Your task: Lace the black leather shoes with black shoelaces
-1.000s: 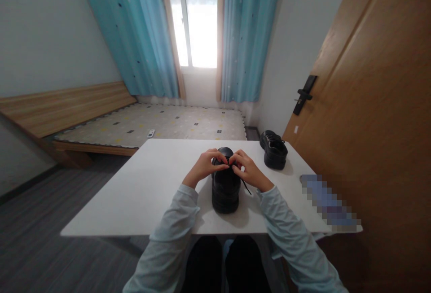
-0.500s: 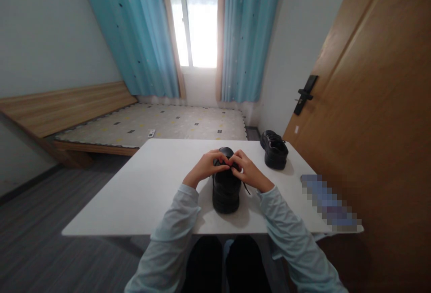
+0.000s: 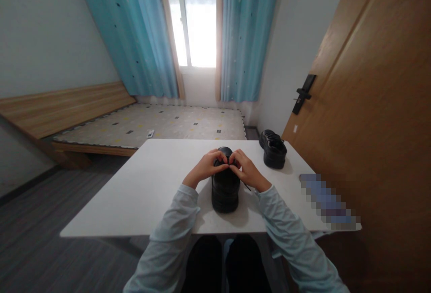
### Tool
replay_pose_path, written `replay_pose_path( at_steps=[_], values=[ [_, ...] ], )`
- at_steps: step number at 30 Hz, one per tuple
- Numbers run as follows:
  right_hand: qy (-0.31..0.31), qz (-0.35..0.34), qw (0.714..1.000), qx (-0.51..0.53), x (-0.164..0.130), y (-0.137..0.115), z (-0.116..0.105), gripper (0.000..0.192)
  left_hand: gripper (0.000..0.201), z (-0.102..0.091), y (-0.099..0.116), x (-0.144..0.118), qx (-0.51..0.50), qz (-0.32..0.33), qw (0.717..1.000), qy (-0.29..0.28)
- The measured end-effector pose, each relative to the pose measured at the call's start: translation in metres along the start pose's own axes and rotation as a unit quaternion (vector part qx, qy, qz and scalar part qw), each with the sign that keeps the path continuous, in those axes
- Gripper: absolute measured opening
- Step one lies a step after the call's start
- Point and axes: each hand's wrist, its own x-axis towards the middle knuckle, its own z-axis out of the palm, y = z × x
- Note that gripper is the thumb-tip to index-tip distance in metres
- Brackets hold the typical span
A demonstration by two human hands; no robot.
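Note:
A black lace-up shoe (image 3: pixel 225 196) stands on the white table in front of me, its heel toward me and its toe pointing at the window. Over its lacing, my left hand (image 3: pixel 212 165) and my right hand (image 3: pixel 244 167) meet with thumbs and fingertips pinched together. Both pinch the shoelace (image 3: pixel 248 187), whose loose end sticks out below my right hand at the shoe's right side. My fingers cover the tongue and eyelets, so the lace's exact shape there is hidden.
A second black shoe (image 3: pixel 274 151) stands at the table's back right. A blurred-out flat bluish item (image 3: pixel 326 201) lies along the right edge of the white table (image 3: pixel 134 194). Beyond are a bed (image 3: pixel 175 124) with a small white object (image 3: pixel 150 134), and a wooden door (image 3: pixel 370 104) at right.
The fingertips of both hands have shifted slightly over the lacing, and less of the loose lace end shows. The shoe stays put; the whole view has moved a little.

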Motion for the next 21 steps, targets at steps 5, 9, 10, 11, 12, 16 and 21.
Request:
replay_pose_path(
  at_steps=[5, 9, 10, 11, 12, 16, 21],
  values=[
    [0.011, 0.025, 0.999, 0.025, -0.0009, 0.0015, 0.0013, 0.012, 0.016, -0.0013, 0.0014, -0.0005, -0.002, -0.006, 1.000, 0.010],
    [0.029, 0.068, 0.996, 0.056, -0.0012, 0.0053, 0.0037, 0.009, 0.017, -0.0012, -0.0014, -0.0004, -0.015, -0.001, 1.000, 0.024],
    [0.033, 0.080, 0.994, 0.061, -0.0011, 0.0060, 0.0041, 0.007, 0.016, -0.0009, -0.0021, -0.0003, -0.013, 0.000, 1.000, 0.028],
    [0.037, 0.089, 0.993, 0.063, -0.0008, 0.0064, 0.0043, 0.006, 0.016, -0.0006, -0.0026, -0.0003, -0.010, -0.001, 1.000, 0.030],
    [0.042, 0.097, 0.992, 0.064, -0.0005, 0.0064, 0.0043, 0.005, 0.014, -0.0004, -0.0029, -0.0002, -0.008, -0.002, 0.999, 0.031],
    [0.068, 0.106, 0.990, 0.066, 0.0014, 0.0023, 0.0036, 0.006, 0.013, -0.0001, -0.0010, -0.0001, -0.002, -0.014, 1.000, 0.025],
    [0.109, 0.090, 0.989, 0.049, 0.0011, -0.0013, 0.0070, 0.007, 0.011, 0.0003, 0.0030, 0.0003, 0.004, -0.006, 1.000, 0.028]
  ],
)
